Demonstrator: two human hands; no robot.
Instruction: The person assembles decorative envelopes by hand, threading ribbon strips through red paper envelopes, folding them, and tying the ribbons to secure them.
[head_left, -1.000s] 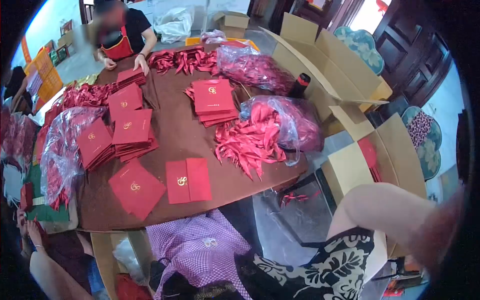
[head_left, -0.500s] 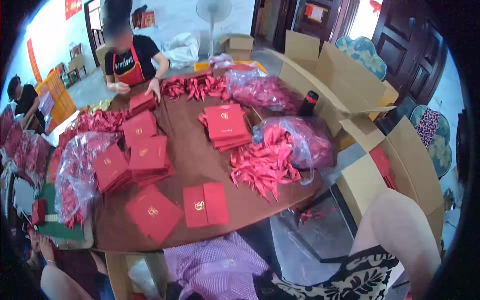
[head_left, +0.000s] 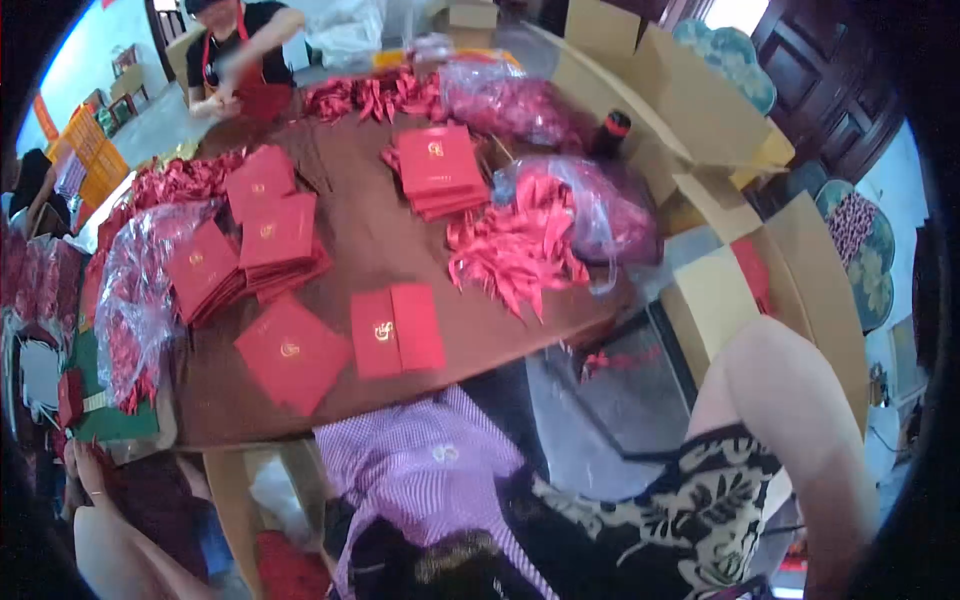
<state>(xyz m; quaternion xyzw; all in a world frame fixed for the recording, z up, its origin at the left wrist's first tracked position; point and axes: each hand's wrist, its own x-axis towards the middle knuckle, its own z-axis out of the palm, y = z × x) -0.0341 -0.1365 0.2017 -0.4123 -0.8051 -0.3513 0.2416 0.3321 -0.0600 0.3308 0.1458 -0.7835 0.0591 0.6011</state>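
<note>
Neither of my hands shows. My bent right arm (head_left: 785, 400) rises at the lower right beside a black sleeve with pale leaf shapes, its hand outside the frame. Nearest my body, at the table's front edge, lie a flat red square packet (head_left: 293, 352) with a gold emblem, turned cornerwise, and a red packet with a front flap (head_left: 397, 330). Behind them stand stacks of similar red packets (head_left: 278, 235), and another stack (head_left: 437, 165) sits farther right. Loose red ribbons (head_left: 515, 245) spill beside a clear plastic bag (head_left: 610, 225) of red ribbons.
Across the brown-covered table (head_left: 355, 210), a co-worker (head_left: 245, 60) in a red apron handles a red piece. Open cardboard boxes (head_left: 800, 270) crowd the right side. A black bottle (head_left: 611, 133) stands at the edge. Bare limbs (head_left: 130, 550) show at lower left.
The view has tilted downward, so the table and packets sit higher in the frame. The co-worker's arm has swung up across the body. The near packets keep their places on the table.
</note>
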